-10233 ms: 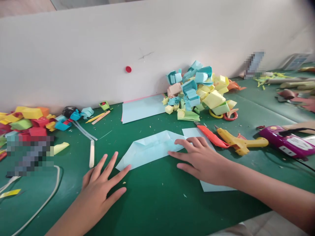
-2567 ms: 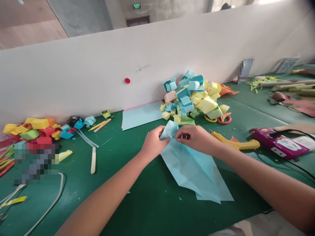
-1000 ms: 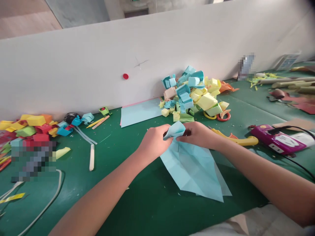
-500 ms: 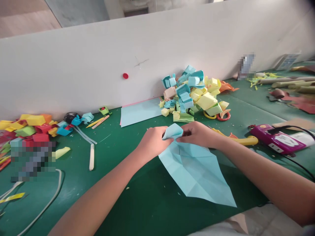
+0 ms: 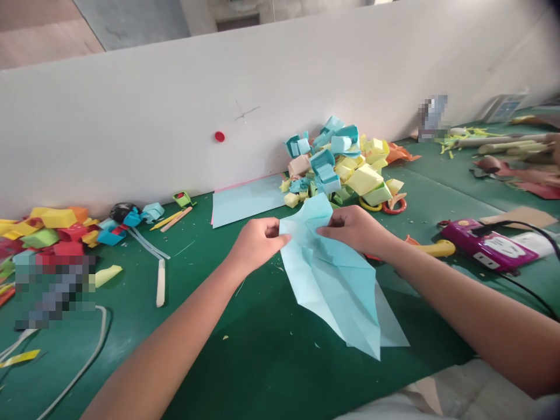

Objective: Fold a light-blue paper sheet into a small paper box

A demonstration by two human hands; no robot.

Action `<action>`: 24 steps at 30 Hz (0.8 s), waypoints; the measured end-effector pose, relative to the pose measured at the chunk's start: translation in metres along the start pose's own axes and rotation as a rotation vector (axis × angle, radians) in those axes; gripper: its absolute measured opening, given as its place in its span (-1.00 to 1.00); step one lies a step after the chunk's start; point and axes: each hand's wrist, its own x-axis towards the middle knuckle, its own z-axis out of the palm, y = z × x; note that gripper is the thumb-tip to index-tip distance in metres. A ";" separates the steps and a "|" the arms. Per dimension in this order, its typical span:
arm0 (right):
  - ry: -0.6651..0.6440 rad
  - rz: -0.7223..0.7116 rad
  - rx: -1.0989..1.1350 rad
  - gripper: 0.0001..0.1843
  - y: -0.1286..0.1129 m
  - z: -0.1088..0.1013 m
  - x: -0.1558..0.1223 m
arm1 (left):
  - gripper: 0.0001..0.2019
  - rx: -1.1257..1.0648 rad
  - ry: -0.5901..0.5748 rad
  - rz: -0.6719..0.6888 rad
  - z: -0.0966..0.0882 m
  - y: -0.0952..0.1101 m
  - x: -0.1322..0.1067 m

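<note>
Left hand [image 5: 258, 244] and right hand [image 5: 355, 229] pinch creased blue paper [image 5: 326, 271], apparently holding it spread, tip toward near edge of desk [image 5: 258, 361].

Backed by white partition [image 5: 144, 116], brightest toward upper right. Beyond it, upper left: grey wall [image 5: 135, 23], pinkish-brown panel [image 5: 39, 32]. Fronted by green tabletop [image 5: 254, 373], faintly glossy.

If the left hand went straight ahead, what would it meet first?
First, the creased pale blue paper sheet the left hand holds; beyond that, probably the right hand, though depth is unclear.
</note>
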 end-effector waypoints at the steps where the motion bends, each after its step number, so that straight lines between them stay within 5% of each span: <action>1: -0.005 -0.005 -0.015 -0.68 0.001 0.000 0.001 | -0.68 0.054 0.006 0.005 0.001 0.001 -0.001; 9: -0.100 -0.124 -0.097 -0.76 -0.003 0.009 -0.004 | -0.50 0.488 0.022 0.040 0.017 0.018 -0.015; 16: -0.129 -0.150 -0.109 -0.76 -0.013 0.014 -0.013 | -0.46 0.205 -0.041 -0.103 0.010 0.007 -0.003; 24: -0.064 -0.104 -0.041 -0.77 -0.007 0.007 -0.007 | -0.65 0.046 -0.099 0.038 0.003 0.017 -0.022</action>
